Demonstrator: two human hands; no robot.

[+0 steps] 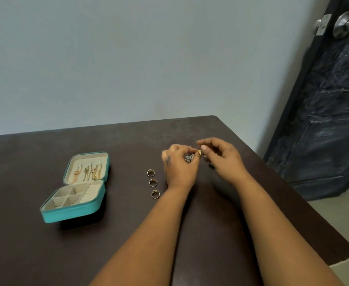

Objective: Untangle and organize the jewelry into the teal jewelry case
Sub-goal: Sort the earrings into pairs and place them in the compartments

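left hand (pixel 178 164) pinches tangled jewelry (pixel 190 157) | right hand (pixel 221 156) grips same clump, gold piece (pixel 199 152) between fingertips | three rings (pixel 153 183) just left of left hand | case (pixel 74 213) open, farther left, chains (pixel 91 171) in lid

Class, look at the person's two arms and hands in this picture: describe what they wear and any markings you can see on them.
Both forearms are bare, with no sleeves in view. No watch, bracelet or glove shows on either wrist. The left hand has a small dark mark on its back, too blurred to tell what it is. The right hand shows no marking. The fingers look bare, though blur hides fine detail.
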